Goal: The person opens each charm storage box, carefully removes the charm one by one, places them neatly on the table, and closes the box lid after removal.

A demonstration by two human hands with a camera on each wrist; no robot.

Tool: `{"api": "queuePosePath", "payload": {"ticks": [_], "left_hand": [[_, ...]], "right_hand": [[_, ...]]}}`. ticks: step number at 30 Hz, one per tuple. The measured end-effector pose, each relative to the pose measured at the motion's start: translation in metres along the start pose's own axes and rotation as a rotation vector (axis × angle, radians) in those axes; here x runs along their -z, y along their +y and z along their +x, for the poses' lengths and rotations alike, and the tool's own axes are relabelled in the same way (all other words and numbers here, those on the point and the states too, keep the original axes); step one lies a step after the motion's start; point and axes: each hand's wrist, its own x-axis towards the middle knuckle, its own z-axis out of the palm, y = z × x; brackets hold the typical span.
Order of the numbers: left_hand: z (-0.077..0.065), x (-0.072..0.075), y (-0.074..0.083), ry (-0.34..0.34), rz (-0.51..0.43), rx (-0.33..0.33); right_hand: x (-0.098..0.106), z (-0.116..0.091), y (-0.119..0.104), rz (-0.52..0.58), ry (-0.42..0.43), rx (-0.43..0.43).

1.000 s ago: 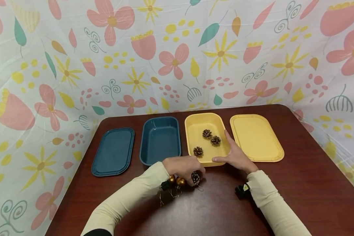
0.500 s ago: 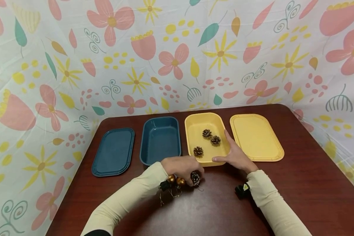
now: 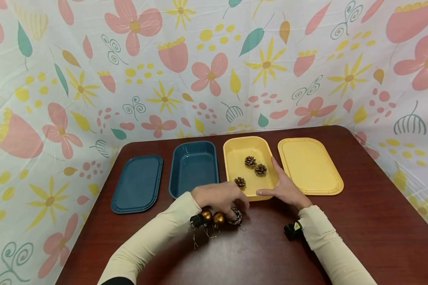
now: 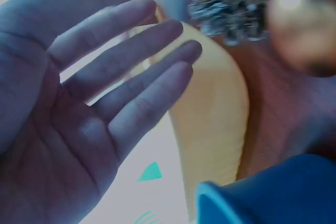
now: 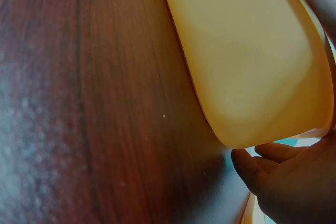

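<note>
My left hand [image 3: 219,196] hovers just over a pine cone [image 3: 235,216] on the table, fingers spread and nearly straight. In the left wrist view a gap shows between those fingertips [image 4: 184,30] and the cone [image 4: 231,6]; the thumb's tip is hard to make out. Two bronze baubles [image 3: 213,217] with gold strings lie beside the cone, partly under my wrist. My right hand [image 3: 283,188] rests at the near right corner of the yellow container [image 3: 247,197], thumb on the near rim and fingers along the right wall. Inside it lie 3 pine cones [image 3: 260,170].
A dark blue container [image 3: 194,170] stands left of the yellow one. Its flat blue lid [image 3: 137,184] lies farther left. The yellow lid [image 3: 310,166] lies at right. Behind the brown table [image 3: 264,253] hangs a floral cloth [image 3: 214,79].
My left hand has lifted slightly and its fingers have spread from the pine cone, which stays on the table. My right hand has not moved from the yellow container.
</note>
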Motion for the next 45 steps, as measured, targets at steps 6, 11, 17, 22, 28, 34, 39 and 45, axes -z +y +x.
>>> {"api": "queuePosePath", "payload": {"ticks": [6,11,17,22,28,34,39,45], "left_hand": [[-0.005,0.014,0.0,0.038,-0.11,-0.008],[-0.009,0.023,-0.001,0.062,-0.155,-0.024],[-0.009,0.031,-0.006,0.121,-0.23,-0.031],[-0.004,0.038,-0.014,0.227,-0.333,0.002],[0.005,0.043,-0.026,0.353,-0.4,0.13],[0.019,0.048,-0.037,0.351,-0.395,0.205],[0.034,0.05,-0.046,0.27,-0.321,0.284],[0.051,0.046,-0.052,0.16,-0.236,0.348]], "right_hand": [[0.0,0.0,-0.001,-0.004,-0.004,-0.004],[0.0,0.0,0.0,-0.009,0.0,-0.006],[-0.001,0.001,0.002,-0.004,0.002,-0.007],[0.0,0.0,0.001,0.004,-0.003,-0.01],[0.001,-0.002,-0.001,0.004,-0.007,-0.016],[-0.001,-0.001,0.0,0.0,-0.001,-0.016],[0.0,-0.002,0.0,0.002,0.003,-0.012],[0.001,-0.003,0.0,-0.001,0.005,-0.012]]}}
